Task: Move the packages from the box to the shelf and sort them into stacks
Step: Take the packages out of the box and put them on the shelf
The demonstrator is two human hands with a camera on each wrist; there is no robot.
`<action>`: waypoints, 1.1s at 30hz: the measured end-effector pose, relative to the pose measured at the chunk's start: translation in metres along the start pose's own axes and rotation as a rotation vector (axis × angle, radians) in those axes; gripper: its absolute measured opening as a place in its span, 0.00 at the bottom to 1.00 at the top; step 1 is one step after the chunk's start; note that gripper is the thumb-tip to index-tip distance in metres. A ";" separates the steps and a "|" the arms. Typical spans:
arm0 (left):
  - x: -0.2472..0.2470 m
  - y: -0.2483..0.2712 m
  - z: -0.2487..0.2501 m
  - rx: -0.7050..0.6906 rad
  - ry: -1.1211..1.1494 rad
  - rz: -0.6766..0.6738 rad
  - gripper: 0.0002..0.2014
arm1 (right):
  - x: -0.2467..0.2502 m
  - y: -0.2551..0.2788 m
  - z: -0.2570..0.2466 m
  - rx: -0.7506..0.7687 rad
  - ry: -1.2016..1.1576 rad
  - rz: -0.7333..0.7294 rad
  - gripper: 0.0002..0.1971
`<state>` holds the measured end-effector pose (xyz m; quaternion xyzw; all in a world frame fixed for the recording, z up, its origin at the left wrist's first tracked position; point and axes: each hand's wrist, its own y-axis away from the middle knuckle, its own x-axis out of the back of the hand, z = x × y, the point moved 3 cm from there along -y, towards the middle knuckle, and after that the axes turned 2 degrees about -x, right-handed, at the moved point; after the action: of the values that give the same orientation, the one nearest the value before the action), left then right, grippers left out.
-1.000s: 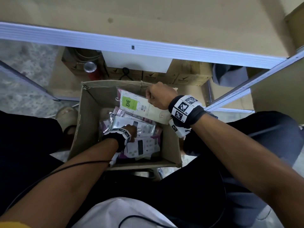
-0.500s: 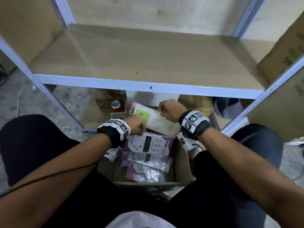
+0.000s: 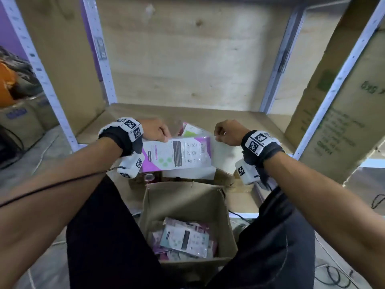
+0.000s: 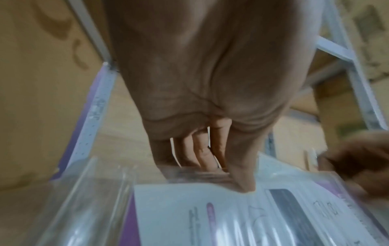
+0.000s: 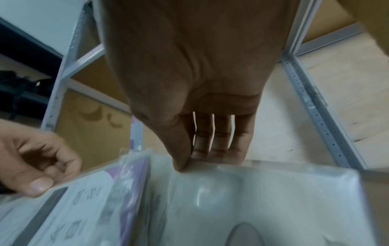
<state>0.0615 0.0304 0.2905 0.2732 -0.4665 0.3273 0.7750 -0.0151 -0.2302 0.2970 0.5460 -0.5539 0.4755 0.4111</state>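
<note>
Two packages [image 3: 177,153] above shelf edge [image 3: 225,155]

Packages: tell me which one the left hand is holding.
The purple-edged package, pinched at its top edge by the left hand. The right hand holds a plain white one; others lie in the box.

Packages [image 3: 183,240] lie in the box [image 3: 187,197], before the shelf [image 3: 229,119].

Purple-white clear-wrapped package [image 3: 177,154] held flat mid-frame over shelf board [image 3: 208,114]; white package [image 3: 216,152] just right of it, overlapped. More packages [image 3: 183,239] piled in open cardboard box [image 3: 187,197], lower centre.
</note>
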 end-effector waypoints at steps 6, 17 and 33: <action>0.031 -0.002 -0.027 0.130 0.257 0.132 0.13 | 0.023 -0.016 0.009 -0.119 -0.254 0.045 0.09; 0.008 -0.057 -0.105 0.411 0.842 0.382 0.14 | -0.048 -0.110 0.004 -0.412 -0.966 -0.085 0.07; 0.043 -0.128 -0.279 0.605 0.532 0.486 0.12 | -0.127 -0.300 -0.075 -0.399 -0.676 -0.146 0.12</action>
<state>0.3262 0.1631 0.1983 0.2763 -0.1856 0.6791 0.6542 0.2877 -0.1151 0.2125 0.6190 -0.6992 0.1220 0.3362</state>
